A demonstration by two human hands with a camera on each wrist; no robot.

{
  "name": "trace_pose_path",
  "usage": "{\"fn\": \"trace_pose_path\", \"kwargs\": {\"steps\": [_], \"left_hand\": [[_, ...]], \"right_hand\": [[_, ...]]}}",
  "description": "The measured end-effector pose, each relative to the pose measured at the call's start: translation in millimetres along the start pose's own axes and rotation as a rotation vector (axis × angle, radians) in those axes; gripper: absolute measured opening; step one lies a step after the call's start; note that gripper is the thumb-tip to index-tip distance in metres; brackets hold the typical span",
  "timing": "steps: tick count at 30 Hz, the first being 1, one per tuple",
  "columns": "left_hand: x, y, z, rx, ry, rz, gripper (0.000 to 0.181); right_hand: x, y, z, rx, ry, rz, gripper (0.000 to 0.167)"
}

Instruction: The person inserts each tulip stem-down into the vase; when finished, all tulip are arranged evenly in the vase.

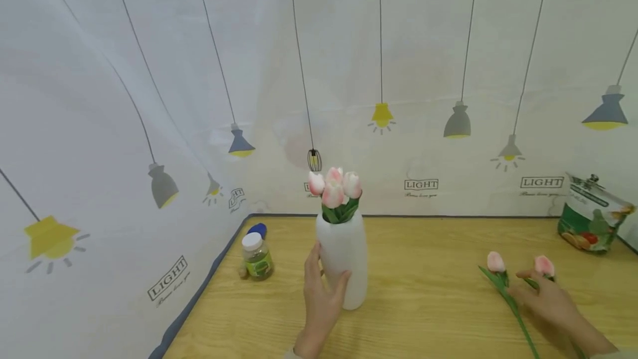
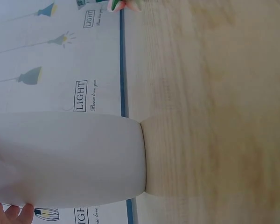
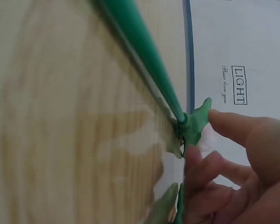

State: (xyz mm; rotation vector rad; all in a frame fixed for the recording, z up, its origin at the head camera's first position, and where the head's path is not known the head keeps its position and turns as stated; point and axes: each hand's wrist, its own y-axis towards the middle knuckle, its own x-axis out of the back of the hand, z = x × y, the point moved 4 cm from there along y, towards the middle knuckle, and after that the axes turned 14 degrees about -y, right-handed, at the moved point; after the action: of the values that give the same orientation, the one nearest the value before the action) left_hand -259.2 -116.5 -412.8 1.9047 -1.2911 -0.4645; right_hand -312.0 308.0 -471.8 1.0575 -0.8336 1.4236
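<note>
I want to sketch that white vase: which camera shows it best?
The head view: it shows the white vase upright from rim to base, pink tulips inside, the left hand covering part. The left wrist view shows it closer but sideways and cut off; the right wrist view shows none.

Vase: a tall white rounded cylindrical vase [image 1: 351, 254] with a smooth surface, standing upright in the lower centre of the head view; a left hand [image 1: 321, 298] grips its side.
Flowers in vase: a bunch of pale pink-and-white artificial tulips [image 1: 333, 195], at least four heads clustered closely above the mouth, green leaves rising from it.
Left loose flower: a light pink tulip with a green stem [image 1: 495, 262], lying at lower right, its stem slanting to the bottom edge.
Right loose flower: a deeper pink tulip with green leaves [image 1: 544, 266], just beside it, partly hidden by a right hand [image 1: 548, 302]; whether the fingers grasp either stem is unclear.
</note>
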Motion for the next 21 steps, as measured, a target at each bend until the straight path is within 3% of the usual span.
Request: {"fn": "trace_pose_path", "kwargs": {"steps": [4, 11, 18, 21], "left_hand": [[-0.7, -1.0, -1.0, 0.006, 0.01, -0.004, 0.077], [-0.5, 0.1, -2.5, -0.018, 0.014, -0.007, 0.077], [0.0, 1.2, -4.1, 0.007, 0.011, -0.003, 0.077], [0.3, 1.3, -4.7, 0.02, 0.004, 0.002, 0.077]], "right_hand": [[-6.1, 0.6, 0.2, 0.039, -0.043, 0.051, 0.057], [-6.6, -0.8, 10.4, 0.05, -0.095, 0.039, 0.058], [-7.6, -3.5, 16.6, 0.018, -0.014, 0.035, 0.052], [-10.6, -2.9, 16.3, 0.023, 0.088, 0.088, 0.056]]}}
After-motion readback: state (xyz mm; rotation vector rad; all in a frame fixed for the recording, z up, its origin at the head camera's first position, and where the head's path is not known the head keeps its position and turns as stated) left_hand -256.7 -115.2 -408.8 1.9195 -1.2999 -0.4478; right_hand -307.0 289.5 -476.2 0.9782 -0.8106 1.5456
